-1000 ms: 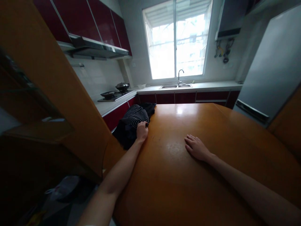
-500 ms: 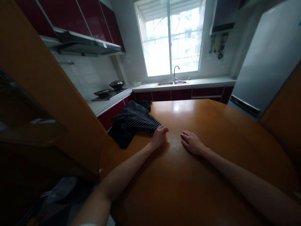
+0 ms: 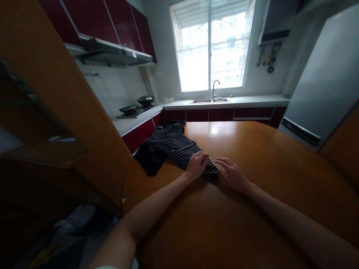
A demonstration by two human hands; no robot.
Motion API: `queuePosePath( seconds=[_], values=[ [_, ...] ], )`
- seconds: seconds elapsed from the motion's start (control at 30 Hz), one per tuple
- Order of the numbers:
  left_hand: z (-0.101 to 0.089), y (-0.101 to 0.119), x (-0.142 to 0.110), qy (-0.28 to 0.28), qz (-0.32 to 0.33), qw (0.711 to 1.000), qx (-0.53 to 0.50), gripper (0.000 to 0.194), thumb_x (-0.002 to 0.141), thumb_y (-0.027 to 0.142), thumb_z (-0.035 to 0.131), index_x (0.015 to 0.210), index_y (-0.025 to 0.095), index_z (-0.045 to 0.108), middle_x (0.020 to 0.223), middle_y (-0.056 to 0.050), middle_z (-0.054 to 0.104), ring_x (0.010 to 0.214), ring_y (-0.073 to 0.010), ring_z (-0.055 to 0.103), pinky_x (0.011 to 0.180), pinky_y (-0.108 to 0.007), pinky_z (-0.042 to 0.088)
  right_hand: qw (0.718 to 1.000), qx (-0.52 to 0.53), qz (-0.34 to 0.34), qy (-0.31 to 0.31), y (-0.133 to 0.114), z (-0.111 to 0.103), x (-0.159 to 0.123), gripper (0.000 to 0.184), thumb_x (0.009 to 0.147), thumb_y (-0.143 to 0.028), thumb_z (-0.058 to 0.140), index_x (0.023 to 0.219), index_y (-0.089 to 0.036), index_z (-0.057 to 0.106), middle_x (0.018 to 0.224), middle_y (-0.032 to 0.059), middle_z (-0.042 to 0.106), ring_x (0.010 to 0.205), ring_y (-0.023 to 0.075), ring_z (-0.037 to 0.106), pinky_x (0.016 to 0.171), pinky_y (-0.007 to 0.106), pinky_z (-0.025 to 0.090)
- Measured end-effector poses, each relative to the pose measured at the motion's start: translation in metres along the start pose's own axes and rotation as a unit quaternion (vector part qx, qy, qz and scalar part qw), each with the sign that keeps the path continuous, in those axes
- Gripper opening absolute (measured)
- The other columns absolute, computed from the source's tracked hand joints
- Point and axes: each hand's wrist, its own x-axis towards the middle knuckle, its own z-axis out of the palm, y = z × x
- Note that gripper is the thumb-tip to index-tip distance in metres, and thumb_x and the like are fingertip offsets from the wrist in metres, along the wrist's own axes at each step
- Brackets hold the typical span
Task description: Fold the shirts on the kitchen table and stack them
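Since a second ago, the striped cloth (image 3: pixel 179 144) has been drawn out from a bunched heap toward the middle of the surface (image 3: pixel 266 168), and the left hand (image 3: pixel 197 164) has come inward with it, nearer the right hand (image 3: pixel 229 173). The cloth now runs slantwise over the wood, its far part on the dark cloth (image 3: pixel 150 158) at the left edge, its near end narrowing to a corner between the two hands. The left hand lies over it just short of that corner, fingers curled; I cannot tell whether they pinch the fabric. The right hand is bent, its upper fingers reaching out and its lower ones at the corner; whether it grips cannot be told either. Both forearms stretch in low over the wood. Beyond the heap, a lidded pan (image 3: pixel 146 99) and a shallower pan (image 3: pixel 128 108) stand on the stove (image 3: pixel 137 111), under the hood (image 3: pixel 112 54) and red cabinets (image 3: pixel 112 22). Past the far edge, the sink (image 3: pixel 202 101) and its tap (image 3: pixel 214 89) sit below a bright window (image 3: pixel 193 56), with a bowl (image 3: pixel 168 100) to their left. A pale fridge (image 3: pixel 325 82) rises at the right.
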Motion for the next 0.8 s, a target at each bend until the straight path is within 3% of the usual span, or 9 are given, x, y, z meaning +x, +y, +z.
queuePosePath(
  seconds=[0.07,0.2,0.3,0.4,0.57,0.7,0.8],
  values=[
    [-0.002,-0.015,0.003,0.024,-0.077,0.994,0.069,0.019,0.101,0.021,0.046,0.108,0.021,0.064,0.111,-0.007,0.068,0.112,-0.0225,0.058,0.105,-0.040,0.040,0.998,-0.005,-0.056,-0.028,-0.007,0.005,-0.001,0.043,0.097,-0.031,0.053,0.139,-0.024,0.057,0.143,0.0092,0.057,0.131,0.0261,0.050,0.113,0.045,0.038],
    [0.001,-0.035,0.003,-0.053,-0.156,0.978,0.130,0.021,0.101,0.026,0.050,0.116,0.022,0.064,0.124,-0.007,0.066,0.122,-0.0251,0.055,0.110,-0.046,0.033,0.992,-0.011,-0.111,-0.067,-0.005,0.017,0.001,0.024,0.094,-0.023,0.060,0.116,-0.024,0.070,0.121,0.0076,0.070,0.112,0.0250,0.061,0.103,0.044,0.043],
    [0.007,-0.036,0.000,-0.101,-0.112,0.983,0.100,0.024,0.102,0.033,0.050,0.119,0.024,0.064,0.127,-0.004,0.066,0.121,-0.0225,0.057,0.110,-0.043,0.035,0.993,-0.015,-0.096,-0.070,0.004,0.015,0.004,0.019,0.097,-0.018,0.054,0.095,-0.023,0.073,0.101,0.0057,0.073,0.095,0.0215,0.065,0.093,0.037,0.045],
    [0.011,-0.029,-0.002,-0.127,-0.009,0.991,0.043,0.027,0.104,0.034,0.047,0.123,0.023,0.063,0.131,-0.005,0.064,0.123,-0.0214,0.057,0.110,-0.041,0.037,0.995,-0.032,-0.069,-0.065,0.021,0.001,0.006,0.022,0.097,-0.017,0.051,0.093,-0.022,0.072,0.094,0.0054,0.072,0.089,0.0200,0.065,0.087,0.032,0.044],
    [0.012,-0.013,-0.001,-0.156,0.142,0.977,-0.030,0.031,0.102,0.032,0.050,0.128,0.020,0.062,0.134,-0.010,0.062,0.124,-0.0224,0.057,0.108,-0.038,0.042,0.991,-0.106,0.047,-0.066,0.079,-0.037,0.006,0.024,0.093,-0.014,0.051,0.090,-0.021,0.075,0.089,0.0059,0.072,0.082,0.0187,0.064,0.077,0.027,0.044],
    [0.011,-0.007,-0.001,-0.162,0.161,0.974,0.010,0.034,0.101,0.036,0.054,0.132,0.024,0.060,0.136,-0.009,0.061,0.130,-0.0233,0.053,0.116,-0.044,0.031,0.977,-0.108,0.182,0.001,0.136,-0.068,-0.007,0.020,0.086,-0.014,0.057,0.089,-0.019,0.076,0.096,0.0089,0.073,0.088,0.0208,0.065,0.081,0.029,0.045],
    [0.010,-0.014,-0.001,-0.133,0.114,0.981,0.080,0.038,0.097,0.032,0.060,0.135,0.027,0.058,0.141,-0.007,0.058,0.140,-0.0269,0.042,0.120,-0.051,0.021,0.966,-0.083,0.241,0.048,0.167,-0.086,-0.021,0.022,0.081,-0.011,0.056,0.086,-0.017,0.076,0.096,0.0103,0.075,0.088,0.0214,0.067,0.083,0.030,0.048]
  ],
)
